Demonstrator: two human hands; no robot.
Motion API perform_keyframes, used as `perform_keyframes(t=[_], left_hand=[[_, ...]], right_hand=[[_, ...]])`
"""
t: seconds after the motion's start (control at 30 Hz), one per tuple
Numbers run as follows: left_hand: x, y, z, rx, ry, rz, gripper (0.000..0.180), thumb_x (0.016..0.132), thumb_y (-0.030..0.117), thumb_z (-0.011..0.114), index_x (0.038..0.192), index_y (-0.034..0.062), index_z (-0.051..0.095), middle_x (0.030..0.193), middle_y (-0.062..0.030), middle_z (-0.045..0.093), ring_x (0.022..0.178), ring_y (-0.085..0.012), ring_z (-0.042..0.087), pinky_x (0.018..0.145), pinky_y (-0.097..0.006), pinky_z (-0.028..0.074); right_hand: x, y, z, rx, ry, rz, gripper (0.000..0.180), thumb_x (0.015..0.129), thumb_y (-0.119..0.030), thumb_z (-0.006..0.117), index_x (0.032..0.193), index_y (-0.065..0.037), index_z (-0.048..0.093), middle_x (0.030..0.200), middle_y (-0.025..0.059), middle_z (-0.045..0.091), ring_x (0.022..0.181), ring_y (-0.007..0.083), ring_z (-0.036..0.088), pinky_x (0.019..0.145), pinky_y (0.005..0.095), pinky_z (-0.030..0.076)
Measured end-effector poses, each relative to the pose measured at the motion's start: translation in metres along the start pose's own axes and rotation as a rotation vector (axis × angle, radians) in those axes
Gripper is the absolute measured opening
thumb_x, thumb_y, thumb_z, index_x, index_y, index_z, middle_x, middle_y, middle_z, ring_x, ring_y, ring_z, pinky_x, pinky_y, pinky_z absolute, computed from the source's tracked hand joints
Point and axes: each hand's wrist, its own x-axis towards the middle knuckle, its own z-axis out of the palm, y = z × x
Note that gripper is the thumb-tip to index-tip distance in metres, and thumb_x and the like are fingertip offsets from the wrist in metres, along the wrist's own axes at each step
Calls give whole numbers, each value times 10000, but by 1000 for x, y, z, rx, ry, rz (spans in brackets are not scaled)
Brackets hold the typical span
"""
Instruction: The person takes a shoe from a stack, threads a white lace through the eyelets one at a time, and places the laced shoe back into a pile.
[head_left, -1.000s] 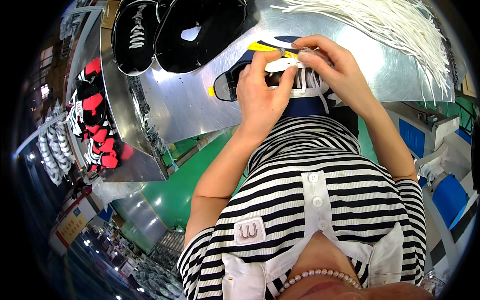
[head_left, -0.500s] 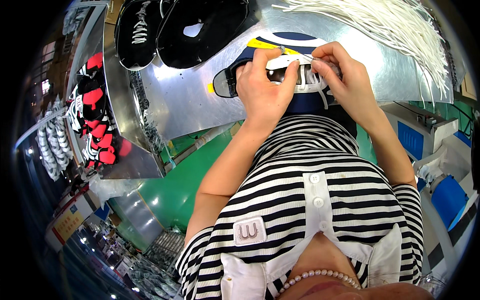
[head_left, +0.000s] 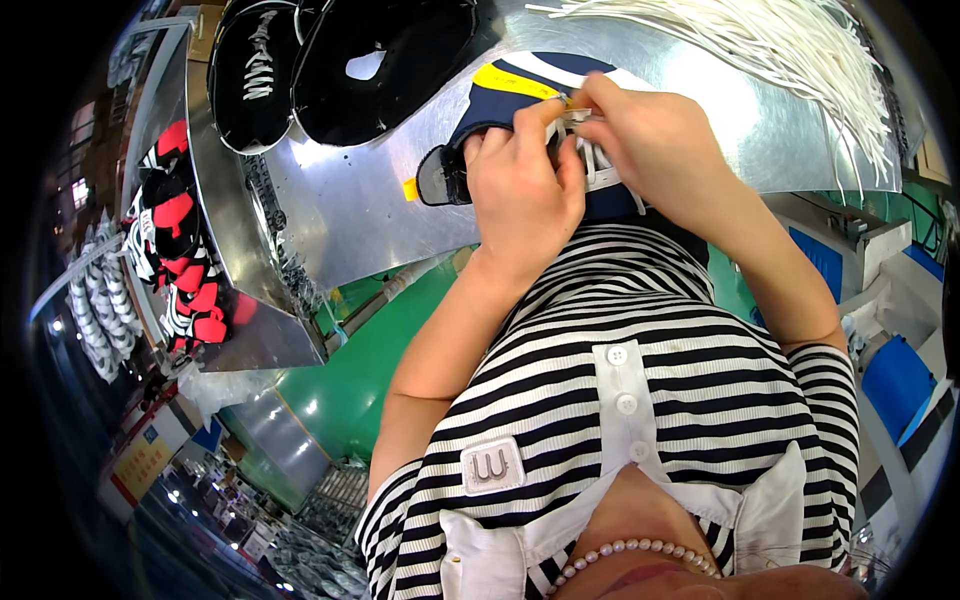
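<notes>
A navy shoe upper (head_left: 490, 108) with a yellow stripe and white trim lies at the table's near edge, against my striped shirt. My left hand (head_left: 522, 195) grips its eyelet edge, some fingers tucked inside the opening, thumb and forefinger bent over the rim. White shoelace (head_left: 597, 158) crosses the lacing gap. My right hand (head_left: 660, 145) is closed in a pinch at the eyelets, close to the left fingertips. It seems to hold the lace, though the back of the hand hides most of its fingertips. A grey-and-black collar end (head_left: 440, 178) sticks out to the left.
Black shoe uppers (head_left: 385, 75) lie on the metal table (head_left: 370, 200) at the far left. Loose white laces (head_left: 790, 60) are heaped at the far right. Red, black and white shoe parts (head_left: 180, 240) fill a side ledge on the left.
My right hand has moved left, from the right part of the lacing to beside the left fingertips. The left thumb has bent in. The whole view has shifted slightly.
</notes>
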Motion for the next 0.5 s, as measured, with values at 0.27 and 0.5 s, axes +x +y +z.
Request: perform_keyframes(t=[0.27,0.5], left_hand=[[5,-22,7,-409,-54,-262,318,808,3,618,1117,-24,548,970,-174,636,820,-297,610,766,-398,479],[26,-21,7,-798,-26,-481,236,791,-32,613,1020,-11,559,748,-66,642,658,-110,603,613,-230,468]], right_hand=[[5,1,-11,-13,-34,55,229,894,-87,612,1106,-39,541,682,96,618,611,250,626,531,353,459],[-26,24,-9,145,129,355,178,875,-200,674,1017,-101,631,718,68,671,610,223,636,549,329,471]])
